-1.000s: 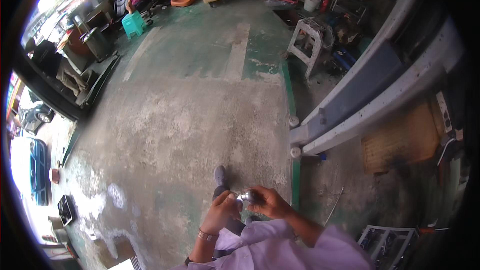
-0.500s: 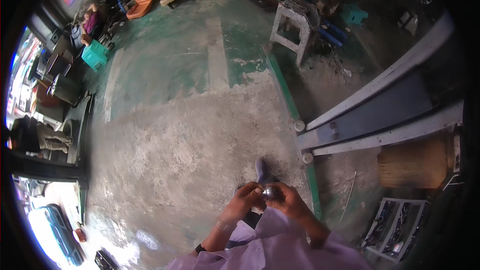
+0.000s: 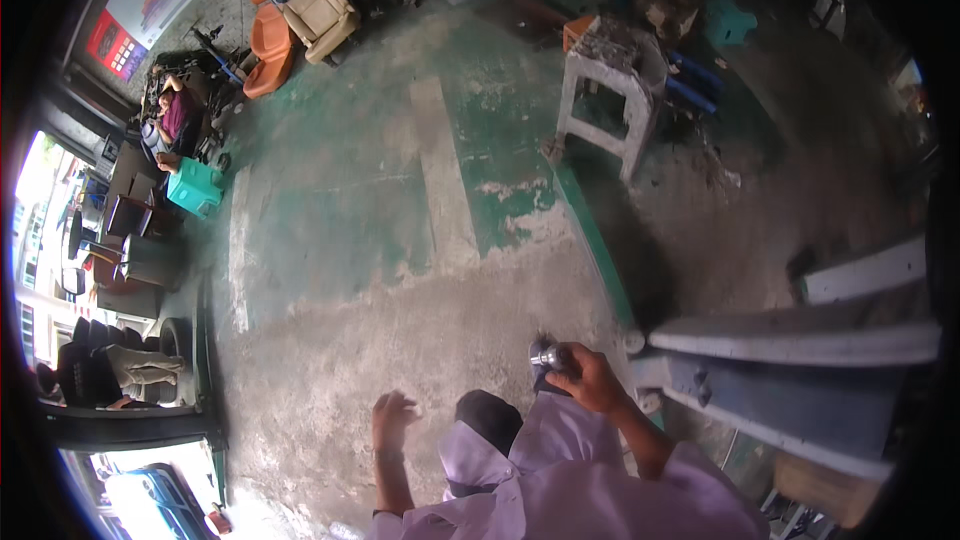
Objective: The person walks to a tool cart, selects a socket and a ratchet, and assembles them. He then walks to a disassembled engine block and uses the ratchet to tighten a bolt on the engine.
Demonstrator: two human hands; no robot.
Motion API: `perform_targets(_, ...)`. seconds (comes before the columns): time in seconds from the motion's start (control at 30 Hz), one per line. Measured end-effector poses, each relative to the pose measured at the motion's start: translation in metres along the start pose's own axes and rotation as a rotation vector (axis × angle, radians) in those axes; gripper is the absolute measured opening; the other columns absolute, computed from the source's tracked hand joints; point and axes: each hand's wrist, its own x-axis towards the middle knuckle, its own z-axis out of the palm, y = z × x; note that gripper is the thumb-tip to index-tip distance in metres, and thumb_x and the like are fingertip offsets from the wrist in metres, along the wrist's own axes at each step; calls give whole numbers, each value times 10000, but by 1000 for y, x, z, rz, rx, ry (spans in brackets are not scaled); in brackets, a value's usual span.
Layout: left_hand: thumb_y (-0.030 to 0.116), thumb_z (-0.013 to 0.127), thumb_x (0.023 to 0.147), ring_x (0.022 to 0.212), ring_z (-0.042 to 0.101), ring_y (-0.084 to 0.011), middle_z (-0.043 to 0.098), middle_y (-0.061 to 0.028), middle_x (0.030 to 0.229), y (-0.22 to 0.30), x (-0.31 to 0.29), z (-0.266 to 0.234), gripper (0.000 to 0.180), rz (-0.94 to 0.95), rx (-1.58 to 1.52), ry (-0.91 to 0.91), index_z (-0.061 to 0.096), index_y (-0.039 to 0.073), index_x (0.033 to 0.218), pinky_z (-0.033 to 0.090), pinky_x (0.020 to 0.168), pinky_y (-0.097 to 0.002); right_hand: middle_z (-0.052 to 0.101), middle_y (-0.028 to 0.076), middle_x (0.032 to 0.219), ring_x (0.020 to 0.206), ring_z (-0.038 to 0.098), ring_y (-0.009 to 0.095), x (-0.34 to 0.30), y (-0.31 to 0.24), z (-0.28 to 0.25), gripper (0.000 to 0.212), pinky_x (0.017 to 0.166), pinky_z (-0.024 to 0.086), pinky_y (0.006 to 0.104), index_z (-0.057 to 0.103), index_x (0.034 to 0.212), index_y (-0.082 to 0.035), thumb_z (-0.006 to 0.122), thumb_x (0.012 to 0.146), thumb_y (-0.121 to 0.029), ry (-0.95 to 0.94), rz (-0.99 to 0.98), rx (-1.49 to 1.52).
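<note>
My right hand (image 3: 588, 378) is closed around a small, round, shiny metal part (image 3: 551, 355), held out in front of me above my shoe. The part's exact kind does not show. Off to the left, my left hand (image 3: 393, 420) is raised over the concrete floor (image 3: 330, 360), apart from the metal part. Its fingers are loosely bent and somewhat spread, with nothing visible in them.
Close on my right is a large metal lift post with arms (image 3: 790, 395). A green floor rail (image 3: 595, 245) leads from it to a dirty white stool (image 3: 610, 90). A turquoise stool (image 3: 195, 187) and a reclining person (image 3: 180, 125) are at far left; another person (image 3: 145, 370) stands at left.
My left hand has let go of the metal part and moved left. My right hand keeps the part and has moved slightly right and forward. The view has shifted, showing more of the far wall.
</note>
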Motion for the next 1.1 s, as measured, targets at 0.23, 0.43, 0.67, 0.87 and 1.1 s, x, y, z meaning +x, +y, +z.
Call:
perform_targets(0.23, 226, 522, 904, 520, 585, -260, 589, -165, 659, -28, 90, -55, 240, -337, -88, 239, 527, -3, 829, 533, 470, -410, 655, 59, 950, 861, 592, 111, 161, -16, -43, 350, 786, 473, 270, 571, 1097, -8, 705, 801, -139, 135, 64, -32)
perform_targets(0.43, 215, 451, 930, 546, 522, -297, 489, -130, 642, -8, 236, -73, 253, -689, -88, 295, 464, 25, 763, 505, 534, -484, 668, 109, 986, 926, 636, 185, 299, -11, -46, 376, 813, 481, 309, 586, 1110, -20, 695, 791, -188, 223, 240, -65)
perform_targets(0.67, 175, 495, 880, 427, 555, -241, 564, -162, 594, 187, 476, -16, 206, -262, 362, 164, 487, -27, 841, 526, 399, -394, 651, 150, 898, 848, 639, 246, 445, -54, -63, 324, 739, 480, 335, 600, 1010, -3, 690, 777, -208, 375, 341, -92)
perform_targets(0.87, 199, 504, 879, 471, 577, -208, 606, -144, 703, 376, 640, 165, 206, -99, 409, -1, 491, -4, 910, 508, 398, -331, 655, 136, 878, 825, 634, 209, 550, -62, -99, 316, 724, 477, 326, 595, 1002, -3, 686, 785, -215, 517, 256, 90)
perform_targets(1.1, 129, 571, 840, 515, 602, -192, 622, -108, 742, 416, 741, 343, 126, -92, 493, -297, 567, 25, 911, 498, 443, -297, 631, 99, 816, 758, 592, 154, 711, -41, -187, 285, 689, 466, 302, 584, 971, -2, 698, 784, -186, 533, 284, 115)
